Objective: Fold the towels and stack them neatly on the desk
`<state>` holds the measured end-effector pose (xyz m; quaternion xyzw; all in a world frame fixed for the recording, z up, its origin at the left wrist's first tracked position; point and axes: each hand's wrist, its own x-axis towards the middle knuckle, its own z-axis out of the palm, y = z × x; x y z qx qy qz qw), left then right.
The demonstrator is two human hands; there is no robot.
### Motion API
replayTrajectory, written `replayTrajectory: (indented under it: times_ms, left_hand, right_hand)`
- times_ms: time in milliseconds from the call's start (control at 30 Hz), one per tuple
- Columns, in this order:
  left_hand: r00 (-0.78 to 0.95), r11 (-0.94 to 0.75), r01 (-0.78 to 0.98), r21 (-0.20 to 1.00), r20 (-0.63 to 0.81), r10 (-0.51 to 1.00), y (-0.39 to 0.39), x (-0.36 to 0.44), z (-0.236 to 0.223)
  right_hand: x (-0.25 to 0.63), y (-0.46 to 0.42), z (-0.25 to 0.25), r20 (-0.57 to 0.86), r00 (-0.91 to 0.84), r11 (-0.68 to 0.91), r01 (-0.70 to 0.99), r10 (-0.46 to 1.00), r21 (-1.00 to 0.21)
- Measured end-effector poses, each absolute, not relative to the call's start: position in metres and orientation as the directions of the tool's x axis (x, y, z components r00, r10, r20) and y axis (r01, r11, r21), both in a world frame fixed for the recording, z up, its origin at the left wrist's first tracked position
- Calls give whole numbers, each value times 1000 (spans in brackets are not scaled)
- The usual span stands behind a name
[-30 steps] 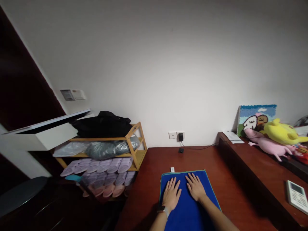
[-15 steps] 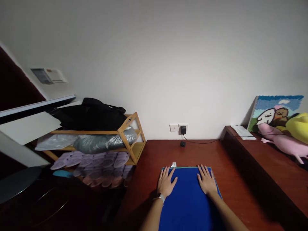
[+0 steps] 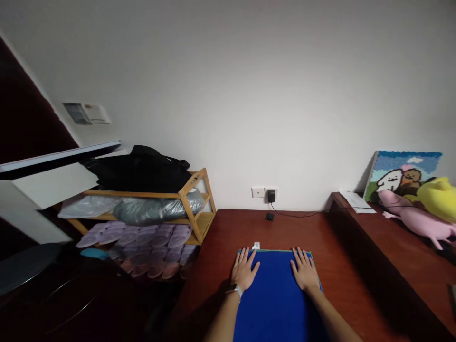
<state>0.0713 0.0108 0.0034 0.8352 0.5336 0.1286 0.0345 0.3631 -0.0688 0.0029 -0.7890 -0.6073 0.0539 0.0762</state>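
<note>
The left hand (image 3: 244, 270) and right hand (image 3: 305, 273) lie open and flat, gripping nothing, near the far corners of one blue cloth (image 3: 274, 294) on a reddish-brown table (image 3: 292, 232). Its far part looks already spread flat; its near end is out of view, so what remains there cannot be told. Beyond are one white tag (image 3: 256, 245), one black plug (image 3: 271, 196) and, rightward, two plush toys (image 3: 415, 217).
</note>
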Motion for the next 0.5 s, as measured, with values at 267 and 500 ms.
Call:
replayTrajectory:
  times_ms: [267, 500]
  left_hand:
    - [374, -434, 876, 209, 273, 886, -7, 139, 26]
    - [465, -498, 825, 267, 178, 867, -63, 148, 7]
  right_hand:
    - [361, -71, 10, 16, 262, -254, 947, 965, -197]
    - [362, -72, 9, 30, 254, -243, 947, 967, -212]
